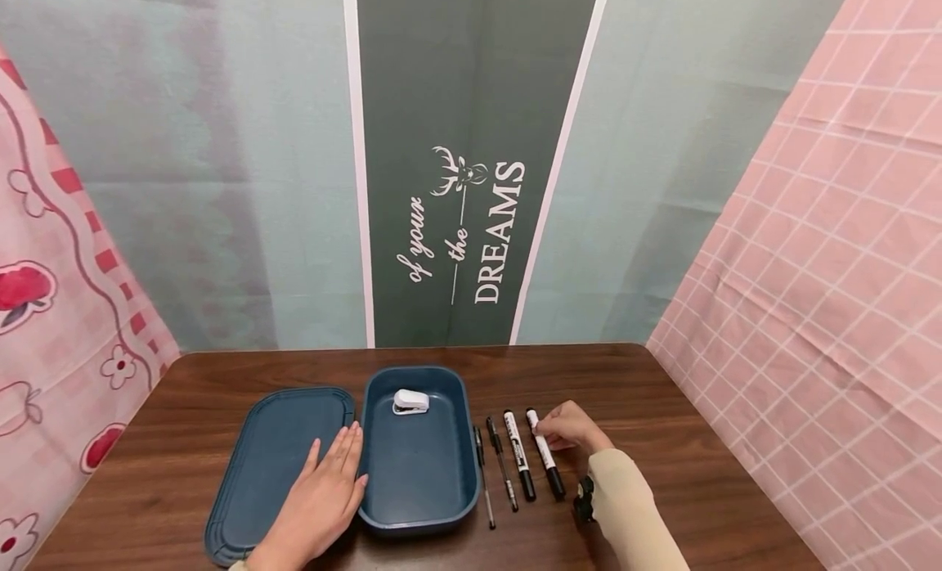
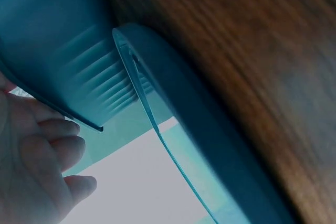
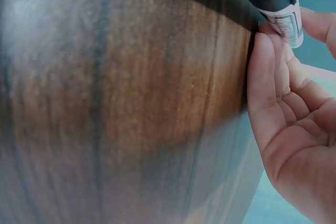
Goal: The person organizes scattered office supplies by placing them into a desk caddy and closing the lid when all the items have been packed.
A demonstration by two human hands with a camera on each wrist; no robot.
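- My right hand [image 1: 571,426] pinches the rightmost marker [image 1: 545,454], on the desk [image 1: 625,383] beside the other marker [image 1: 518,455];
- my left hand [image 1: 318,493] has straight fingers, touching the blue box [image 1: 418,525];
- a white stapler [image 1: 410,402] sits inside

Showing brown grain across a round-cornered table [image 1: 596,370] and backing it with blue-green cloth [image 1: 294,170] bearing a dark, white-edged panel [image 1: 456,88] lettered "DREAMS". Flanking both with pink fruit-and-flower fabric [image 1: 66,293] at left, white-gridded pink fabric [image 1: 832,276] at right.
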